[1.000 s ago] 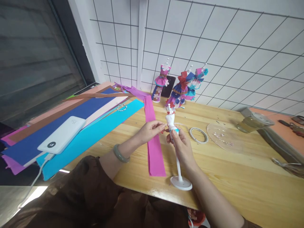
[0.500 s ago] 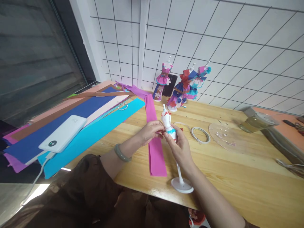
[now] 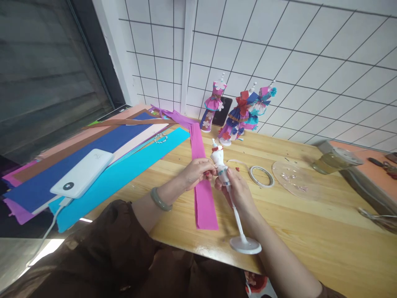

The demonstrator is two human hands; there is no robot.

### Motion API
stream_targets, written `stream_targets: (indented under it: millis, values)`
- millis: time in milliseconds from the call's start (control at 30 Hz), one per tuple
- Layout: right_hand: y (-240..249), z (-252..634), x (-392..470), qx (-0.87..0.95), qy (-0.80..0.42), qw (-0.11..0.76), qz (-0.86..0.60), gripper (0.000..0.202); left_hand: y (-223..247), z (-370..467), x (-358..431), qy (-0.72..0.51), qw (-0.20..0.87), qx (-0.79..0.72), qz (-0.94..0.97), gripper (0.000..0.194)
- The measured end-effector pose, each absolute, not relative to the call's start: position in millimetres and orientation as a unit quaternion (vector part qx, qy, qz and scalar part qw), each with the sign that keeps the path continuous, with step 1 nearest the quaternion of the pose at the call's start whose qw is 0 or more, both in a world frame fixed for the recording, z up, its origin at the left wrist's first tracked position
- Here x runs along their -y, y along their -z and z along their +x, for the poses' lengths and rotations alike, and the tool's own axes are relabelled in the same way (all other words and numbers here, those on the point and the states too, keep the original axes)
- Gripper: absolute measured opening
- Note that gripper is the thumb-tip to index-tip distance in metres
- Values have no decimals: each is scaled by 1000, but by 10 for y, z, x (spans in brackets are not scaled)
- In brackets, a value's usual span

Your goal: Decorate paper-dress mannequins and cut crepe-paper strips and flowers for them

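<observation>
A small white dress-form mannequin (image 3: 218,157) on a thin stand leans over the table in front of me, with red trim at its neckline. My right hand (image 3: 238,188) is closed around its lower body, where a little blue shows. The round white base (image 3: 245,245) tilts near the table's front edge. At the mannequin's waist, my left hand (image 3: 198,171) is closed in a pinch, its fingertips touching the form. A small piece of red paper (image 3: 207,174) sticks out from those left fingers. Beneath both hands runs a folded magenta paper strip (image 3: 206,211).
Colored paper sheets (image 3: 124,176) with a white power bank (image 3: 82,173) and a beaded bracelet (image 3: 161,138) lie left. Dressed mannequins (image 3: 240,114) and a phone (image 3: 223,111) stand behind. To the right are a tape roll (image 3: 262,176), a bead dish (image 3: 296,180) and a cup (image 3: 336,159).
The mannequin has turned in my right hand, hiding most of its blue trim, and its base has swung right. Red paper now shows at my left fingers.
</observation>
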State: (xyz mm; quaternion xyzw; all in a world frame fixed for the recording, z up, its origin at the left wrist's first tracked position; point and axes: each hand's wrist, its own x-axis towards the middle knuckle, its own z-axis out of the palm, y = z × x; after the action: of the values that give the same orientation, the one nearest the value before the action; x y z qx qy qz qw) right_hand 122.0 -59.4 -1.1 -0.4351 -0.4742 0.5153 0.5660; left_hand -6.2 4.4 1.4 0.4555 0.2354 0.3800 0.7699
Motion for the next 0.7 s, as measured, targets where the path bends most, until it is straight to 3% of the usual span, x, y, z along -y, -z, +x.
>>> stream_targets:
  millis: [267,500,700]
  values:
    - [-6,1248,606,466,-494,572,-460,29,-48,-115,-67,-326,790,-208,476,26]
    - [-34,1215,641,515,-404,575,-491,24,13,-52,-66,-354,683,-260,584,43]
    - [-38,1166,644,527,-402,574,-480,25,37,-22,-19,-411,579,-273,649,29]
